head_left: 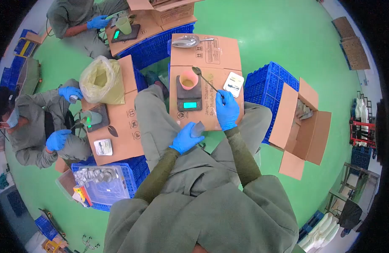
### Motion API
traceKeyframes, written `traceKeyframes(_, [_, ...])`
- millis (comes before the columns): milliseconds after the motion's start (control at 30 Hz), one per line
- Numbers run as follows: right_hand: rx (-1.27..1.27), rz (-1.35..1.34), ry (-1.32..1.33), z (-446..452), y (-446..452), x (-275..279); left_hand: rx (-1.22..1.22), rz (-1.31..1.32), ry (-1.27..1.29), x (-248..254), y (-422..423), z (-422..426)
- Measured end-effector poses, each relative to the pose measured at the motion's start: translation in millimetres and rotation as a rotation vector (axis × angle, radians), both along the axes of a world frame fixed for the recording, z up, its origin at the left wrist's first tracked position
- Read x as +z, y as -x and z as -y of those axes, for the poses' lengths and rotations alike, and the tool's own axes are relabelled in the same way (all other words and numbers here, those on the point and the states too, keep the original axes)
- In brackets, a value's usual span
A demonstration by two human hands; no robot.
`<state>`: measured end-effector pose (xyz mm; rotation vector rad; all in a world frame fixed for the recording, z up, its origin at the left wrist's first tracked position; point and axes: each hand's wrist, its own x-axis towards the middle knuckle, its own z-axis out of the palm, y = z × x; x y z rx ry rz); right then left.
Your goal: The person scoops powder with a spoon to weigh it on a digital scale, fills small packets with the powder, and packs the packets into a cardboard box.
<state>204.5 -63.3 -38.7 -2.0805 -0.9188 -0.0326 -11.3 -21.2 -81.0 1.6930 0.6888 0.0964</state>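
My right hand (227, 110), in a blue glove, grips a long-handled spoon (207, 81) whose dark bowl is just right of a pink cup (182, 79). The cup holds some brownish contents and rests on a black digital scale (189, 94) with a lit display. Below the scale, near my lap, my gloved left hand (184, 140) is closed around a small silver pouch (197, 129). The scale sits on a cardboard sheet (203, 118). To the right is a white tray (233, 84) with dark markings, and a metal scoop (186, 41) lies at the far edge.
An open cardboard box (302, 130) leans by a blue crate (272, 86) at right. At left stand a powder bag (102, 80) and a plastic bin of silver pouches (102, 185). Two gloved co-workers work at scales (100, 116) to the left and upper left.
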Motion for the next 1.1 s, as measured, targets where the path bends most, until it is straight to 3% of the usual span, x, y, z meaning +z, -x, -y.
traceKeyframes(133, [-0.021, -0.067, 0.031, -2, 0, 18, 0.013, 0.040, 0.035, -10, 1, 1])
traceKeyframes(233, [0.053, -0.205, 0.007, -20, 6, 40, 0.031, 0.153, 0.039, -50, -2, 13])
traceKeyframes(300, [0.171, -0.166, 0.007, -49, 6, 41, 0.032, 0.124, 0.006, -19, 0, 10])
traceKeyframes(367, [0.267, -0.126, 0.052, -94, 30, 78, -0.060, 0.123, 0.050, -44, -7, 10])
traceKeyframes(433, [0.335, -0.096, 0.107, -136, 54, 95, -0.092, 0.027, 0.036, -18, -5, 3])
traceKeyframes(500, [0.485, -0.018, 0.007, -180, 85, 100, -0.020, 0.073, 0.078, -36, -6, 11])
traceKeyframes(600, [0.628, 0.129, 0.045, -259, 136, 77, 0.090, 0.083, 0.087, -23, -2, 11])
traceKeyframes(667, [0.700, 0.200, 0.139, -305, 170, 62, 0.023, -0.014, 0.200, 24, 5, -6])
traceKeyframes(733, [0.739, 0.296, 0.199, -347, 197, 33, -0.035, -0.064, 0.235, 34, 9, -20])
traceKeyframes(867, [0.757, 0.425, 0.299, -411, 236, -32, 0.040, -0.046, 0.137, -6, -5, -8])
traceKeyframes(967, [0.768, 0.404, 0.314, -428, 252, -56, 0.005, -0.096, 0.147, 4, 7, -20])
traceKeyframes(1100, [0.734, 0.316, 0.362, -422, 254, -52, 0.087, -0.040, 0.145, -18, -2, -10])
